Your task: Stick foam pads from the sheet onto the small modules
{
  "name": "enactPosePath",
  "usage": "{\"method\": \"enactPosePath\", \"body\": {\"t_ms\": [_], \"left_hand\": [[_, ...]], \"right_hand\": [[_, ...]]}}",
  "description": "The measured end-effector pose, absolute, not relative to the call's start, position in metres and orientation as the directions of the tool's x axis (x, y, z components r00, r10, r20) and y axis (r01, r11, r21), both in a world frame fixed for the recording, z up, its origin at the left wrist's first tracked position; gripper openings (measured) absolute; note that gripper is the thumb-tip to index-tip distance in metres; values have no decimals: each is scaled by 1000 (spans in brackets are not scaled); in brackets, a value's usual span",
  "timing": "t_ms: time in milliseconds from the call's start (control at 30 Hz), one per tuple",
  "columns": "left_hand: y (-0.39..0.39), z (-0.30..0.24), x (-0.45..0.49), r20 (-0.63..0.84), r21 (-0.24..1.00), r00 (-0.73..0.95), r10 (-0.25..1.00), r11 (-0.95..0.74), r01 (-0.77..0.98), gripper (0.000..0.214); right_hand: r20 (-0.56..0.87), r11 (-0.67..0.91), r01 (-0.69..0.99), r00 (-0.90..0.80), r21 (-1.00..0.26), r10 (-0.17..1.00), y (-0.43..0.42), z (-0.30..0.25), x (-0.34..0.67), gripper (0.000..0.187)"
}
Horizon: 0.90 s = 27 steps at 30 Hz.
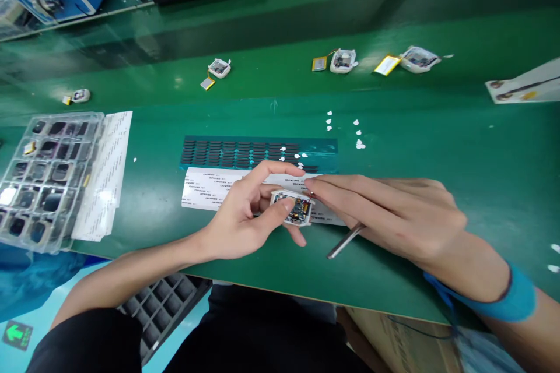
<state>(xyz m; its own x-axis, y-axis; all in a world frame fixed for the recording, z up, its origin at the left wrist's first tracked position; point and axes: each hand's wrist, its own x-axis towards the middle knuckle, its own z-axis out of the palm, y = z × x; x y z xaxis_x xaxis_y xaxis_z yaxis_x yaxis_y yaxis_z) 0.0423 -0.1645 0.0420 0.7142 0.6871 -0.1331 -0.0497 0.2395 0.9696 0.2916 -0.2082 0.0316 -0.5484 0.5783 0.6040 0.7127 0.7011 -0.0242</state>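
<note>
Between both hands (pixel 245 215), white device (pixel 292 208)

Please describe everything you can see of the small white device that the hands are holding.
The small white device is a rounded shell that looks like plastic, open on top, showing a dark circuit board with tiny parts. It is held just above the green table, tilted toward the camera. The left hand grips it between thumb and fingers; the right hand touches its right edge with its fingertips.
</note>
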Motion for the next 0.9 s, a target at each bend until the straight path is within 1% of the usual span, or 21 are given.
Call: {"method": "enactPosePath", "body": {"t_ms": [67, 133, 233, 367, 467, 600, 667, 733, 800, 900], "left_hand": [[-166, 42, 43, -123, 968, 715, 688, 242, -66, 29], [-167, 41, 43, -121, 966, 710, 694, 248, -78, 28], [-167, 40, 43, -119, 961, 705, 699, 259, -94, 28], [-166, 40, 42, -128, 960, 708, 694, 265, -87, 29], [-166, 39, 42, -131, 964, 705, 697, 255, -72, 33], [-168, 37, 43, -117, 973, 674, 729, 219, -68, 34], [-170, 36, 44, -117, 980, 654, 748, 194, -46, 29], [-171, 34, 44, -120, 986, 642, 757, 168, -14, 21], [-171, 33, 45, -105, 991, 641, 760, 130, 8, 17], [-172, 31, 45, -57, 998, 633, 772, 54, 25, 15]], "right_hand": [[626, 701, 711, -525, -50, 577, -209, 28, 291, 47], [614, 706, 705, -528, -68, 586, -211, 25, 291, 61], [606, 712, 700, -547, -47, 577, -212, 24, 292, 68], [604, 717, 697, -570, -3, 557, -213, 24, 292, 68], [608, 714, 700, -570, 7, 553, -212, 22, 293, 68], [592, 707, 706, -549, -49, 590, -215, 17, 295, 69], [576, 704, 703, -536, -100, 617, -218, 15, 293, 72], [565, 700, 704, -532, -118, 630, -220, 13, 289, 71], [574, 691, 720, -537, -70, 618, -222, 13, 283, 66], [604, 669, 741, -558, 54, 569, -223, 14, 274, 52]]}}
